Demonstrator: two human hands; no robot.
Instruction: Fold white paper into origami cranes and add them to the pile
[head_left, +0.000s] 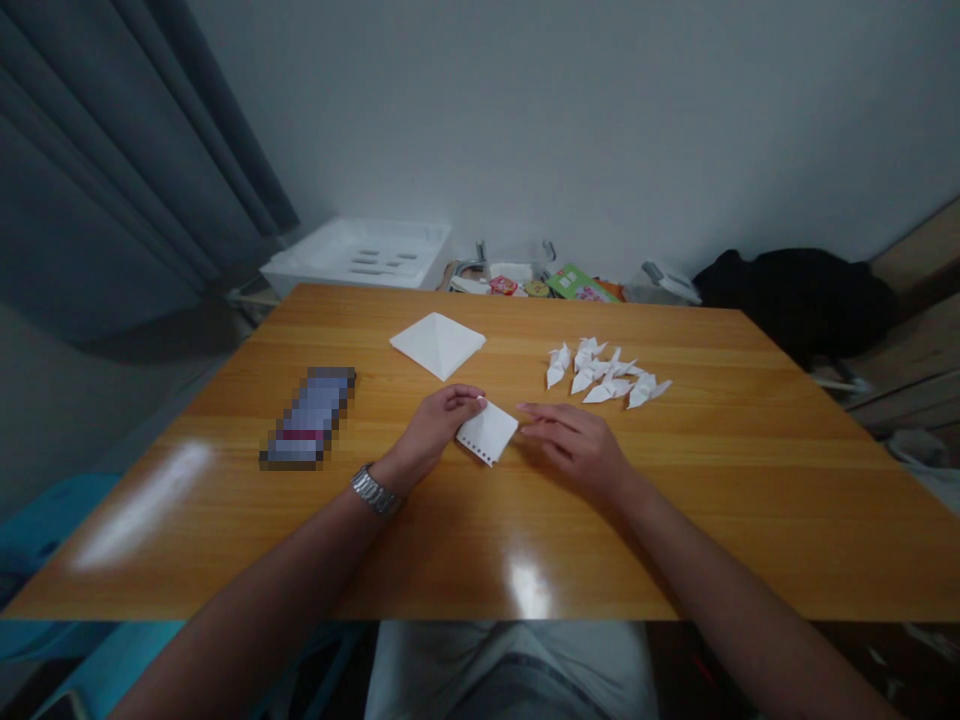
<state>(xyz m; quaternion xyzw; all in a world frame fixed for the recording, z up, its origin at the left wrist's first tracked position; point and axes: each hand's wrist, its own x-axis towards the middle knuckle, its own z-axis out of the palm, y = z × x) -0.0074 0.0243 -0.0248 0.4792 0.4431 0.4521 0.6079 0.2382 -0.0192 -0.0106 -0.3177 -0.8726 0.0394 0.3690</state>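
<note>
1. Left hand (435, 428): fingers closed on the paper square (491, 428), gripping its upper left side, with the thumb on top. A metal watch (376, 490) is worn on this wrist.
2. Right hand (581, 445): fingers partly curled, their tips at the right corner of the square. Whether they grasp or merely adjoin it, I cannot tell.
3. Paper square: located between the two hands, over the near middle of the wooden worktop (420, 565). A row of punched holes runs along its lower left edge.
4. Larger sheet (441, 345): white, creased, lying on the worktop beyond the left hand, well clear of the fingers.
5. Paper birds (611, 388): white, folded, clustered on the worktop beyond the right hand.
6. Phone (309, 415): lying to the left of the left hand; screen detail obscured by blurring.
7. White tray (390, 229): behind the worktop's far edge, left of centre.
</note>
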